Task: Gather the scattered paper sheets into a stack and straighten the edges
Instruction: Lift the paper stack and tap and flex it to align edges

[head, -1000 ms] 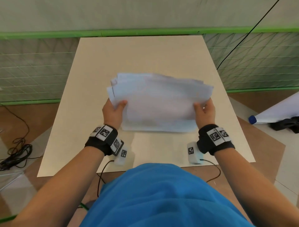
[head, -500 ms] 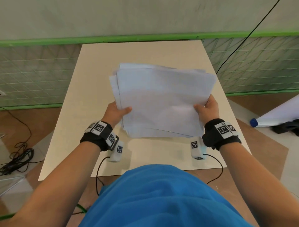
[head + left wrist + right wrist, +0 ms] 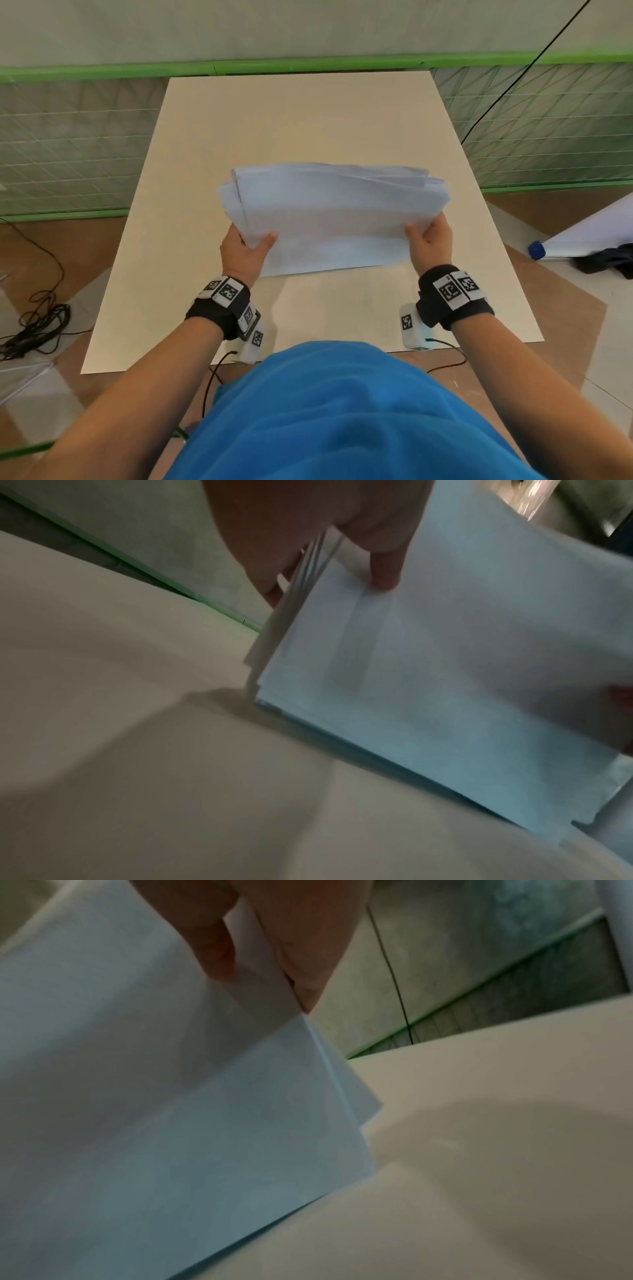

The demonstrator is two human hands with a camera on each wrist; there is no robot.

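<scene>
Fanning unevenly, white paper stack (image 3: 329, 219)

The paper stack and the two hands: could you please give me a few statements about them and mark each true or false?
1. Both hands hold the paper stack, the left hand at its left side and the right hand at its right side. True.
2. The sheets lie flat on the table, untouched. False: they are held tilted up, with only the lower edge down at the table.
3. The stack's edges are perfectly flush. False: sheets stick out unevenly at the top and left edges.
4. The left thumb lies on the near face of the stack. True.
5. Loose sheets lie scattered on the table. False: every sheet in view is in the stack.
</scene>
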